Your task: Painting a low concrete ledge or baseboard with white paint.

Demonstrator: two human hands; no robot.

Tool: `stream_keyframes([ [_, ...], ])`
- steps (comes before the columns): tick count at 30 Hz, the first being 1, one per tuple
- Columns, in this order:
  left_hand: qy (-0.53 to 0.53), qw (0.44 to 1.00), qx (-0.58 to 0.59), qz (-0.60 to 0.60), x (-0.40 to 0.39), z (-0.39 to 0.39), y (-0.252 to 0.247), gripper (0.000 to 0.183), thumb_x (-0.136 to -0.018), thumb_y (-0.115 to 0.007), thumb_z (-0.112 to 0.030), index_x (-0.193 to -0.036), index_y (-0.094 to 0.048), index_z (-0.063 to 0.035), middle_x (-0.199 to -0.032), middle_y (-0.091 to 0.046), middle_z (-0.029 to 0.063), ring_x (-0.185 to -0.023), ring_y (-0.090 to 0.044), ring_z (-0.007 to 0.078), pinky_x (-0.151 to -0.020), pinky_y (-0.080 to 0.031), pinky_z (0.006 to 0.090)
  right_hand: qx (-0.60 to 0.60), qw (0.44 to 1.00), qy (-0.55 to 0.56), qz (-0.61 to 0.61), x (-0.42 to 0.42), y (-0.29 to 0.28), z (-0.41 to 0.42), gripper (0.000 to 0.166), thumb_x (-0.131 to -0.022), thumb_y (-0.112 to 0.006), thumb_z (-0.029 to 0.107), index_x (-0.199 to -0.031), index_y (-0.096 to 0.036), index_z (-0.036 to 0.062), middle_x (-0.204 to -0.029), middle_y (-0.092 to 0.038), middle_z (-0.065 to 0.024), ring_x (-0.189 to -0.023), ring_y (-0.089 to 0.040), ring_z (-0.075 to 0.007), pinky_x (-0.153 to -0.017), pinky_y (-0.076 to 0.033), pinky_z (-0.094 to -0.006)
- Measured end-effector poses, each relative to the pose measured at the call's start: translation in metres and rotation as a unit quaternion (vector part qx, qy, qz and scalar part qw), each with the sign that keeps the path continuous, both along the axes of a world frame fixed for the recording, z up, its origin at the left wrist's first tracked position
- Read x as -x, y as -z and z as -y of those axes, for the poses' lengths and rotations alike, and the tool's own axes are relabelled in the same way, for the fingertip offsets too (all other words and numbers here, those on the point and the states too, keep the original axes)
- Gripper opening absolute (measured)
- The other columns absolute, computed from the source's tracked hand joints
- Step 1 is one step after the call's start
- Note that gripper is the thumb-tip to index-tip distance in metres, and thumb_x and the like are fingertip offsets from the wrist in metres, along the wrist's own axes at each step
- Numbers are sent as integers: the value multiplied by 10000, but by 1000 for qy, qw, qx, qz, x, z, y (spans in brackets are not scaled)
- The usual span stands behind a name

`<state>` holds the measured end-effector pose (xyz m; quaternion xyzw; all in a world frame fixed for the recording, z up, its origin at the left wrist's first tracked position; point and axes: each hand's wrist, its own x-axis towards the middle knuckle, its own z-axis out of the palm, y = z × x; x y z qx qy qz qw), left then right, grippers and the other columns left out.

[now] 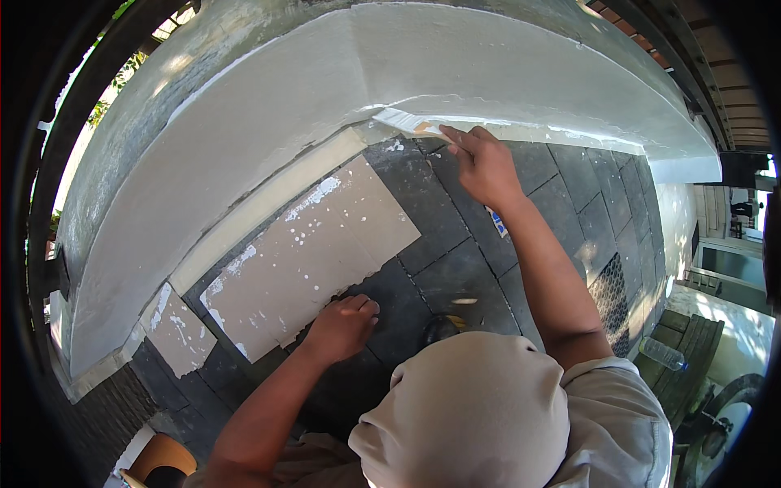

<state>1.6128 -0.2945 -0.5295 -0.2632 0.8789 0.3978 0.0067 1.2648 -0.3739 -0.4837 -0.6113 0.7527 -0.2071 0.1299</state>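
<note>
My right hand (pixel 488 165) grips the wooden handle of a paintbrush (pixel 403 120) whose bristles are coated white. The brush tip rests at the foot of the pale wall (pixel 451 67), near its inner corner, where a strip of wet white paint runs to the right. My left hand (pixel 345 326), fingers curled, is by the torn near edge of a cardboard sheet (pixel 317 244) splashed with white paint. Whether it touches the sheet or holds anything cannot be told. A smaller paint-marked cardboard piece (pixel 179 335) lies left of the sheet, against the cream skirting (pixel 268 210).
Dark stone tiles (pixel 442 274) cover the floor. A small blue-patterned item (pixel 497 223) lies beside my right forearm. Further right are a perforated floor grate (pixel 609 299) and a plastic bottle (pixel 662 354) on a wooden bench (pixel 689 360). An orange-brown object (pixel 163 454) stands at lower left.
</note>
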Motion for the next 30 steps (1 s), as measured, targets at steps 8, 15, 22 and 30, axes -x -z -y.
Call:
stream_keyframes([
  [8,2,1000,-3,-3,4,0,-3,147,-904,-662,-129,-1033,-638,-61,-969,-648,102,-911,-674,310,-777,-564,434,26,999,21,5,-3,10,6,328,-937,-634,135,-1253,-714,172,-885,-631,-139,-823,-648,-350,-746,-518,-460],
  [15,2,1000,5,-9,2,1,-3,138,-886,-669,-130,-999,-614,-73,-936,-615,93,-892,-663,294,-759,-547,437,5,999,9,40,-5,1,1,336,-938,-625,131,-1262,-708,163,-883,-633,-156,-834,-647,-358,-776,-508,-454],
  [22,-9,1000,4,-8,2,2,-7,131,-887,-669,-130,-994,-619,-73,-946,-619,94,-896,-663,294,-774,-546,438,-31,997,40,60,-3,10,9,328,-956,-610,158,-1270,-703,160,-897,-637,-176,-865,-641,-379,-826,-494,-467],
  [30,-3,999,27,-23,2,3,-2,133,-876,-685,-127,-982,-627,-72,-938,-621,87,-874,-674,282,-774,-560,422,-28,992,69,99,-6,10,3,312,-976,-595,174,-1267,-705,152,-966,-667,-219,-949,-658,-400,-861,-500,-467],
])
